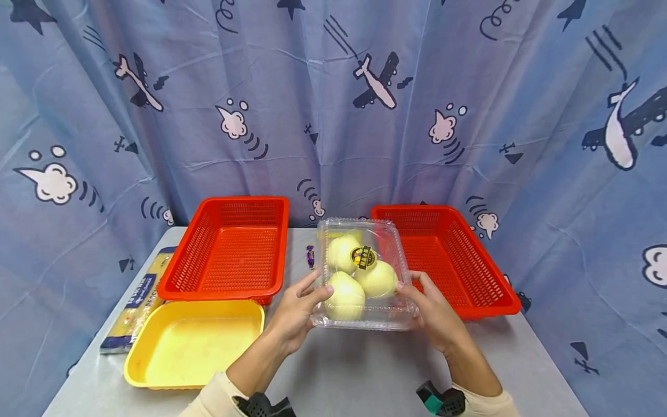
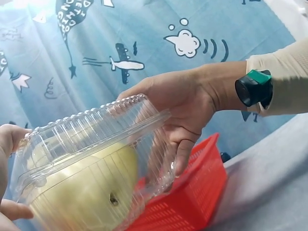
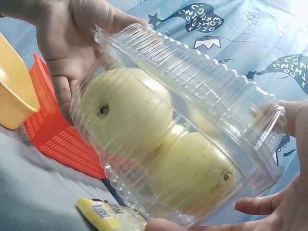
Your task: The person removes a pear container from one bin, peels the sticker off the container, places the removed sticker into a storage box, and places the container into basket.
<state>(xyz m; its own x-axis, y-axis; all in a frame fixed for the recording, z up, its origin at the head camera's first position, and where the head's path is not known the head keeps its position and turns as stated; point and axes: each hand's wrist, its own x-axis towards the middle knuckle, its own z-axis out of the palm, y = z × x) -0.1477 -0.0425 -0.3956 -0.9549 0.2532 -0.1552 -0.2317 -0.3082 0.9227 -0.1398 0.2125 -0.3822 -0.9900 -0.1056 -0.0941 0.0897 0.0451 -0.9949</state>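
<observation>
1. The left hand (image 1: pixel 294 315) gripped one side of a clear plastic box (image 1: pixel 365 275), with its thumb over the top edge.
2. The right hand (image 1: pixel 435 310) gripped the opposite side in the same way.
3. The box was held up above the grey table (image 1: pixel 354 376), tilted, between the left red basket (image 1: pixel 237 255) and the right red basket (image 1: pixel 443 260), overlapping the latter's inner edge in the head view.
4. Pale green fruits (image 1: pixel 346 295) sat inside it, beneath a round dark sticker (image 1: pixel 363 258).
5. A small purple wrapper (image 1: pixel 310 257) lay just left of the box.
6. A yellow tray (image 1: pixel 198 341) stood in front of the left basket, with a blue-and-yellow packet (image 1: pixel 140 298) beside both.
7. A yellow pack (image 3: pixel 108 216) with a barcode showed partly behind the box in the right wrist view.
8. A patterned blue curtain (image 1: pixel 292 145) hung behind.
</observation>
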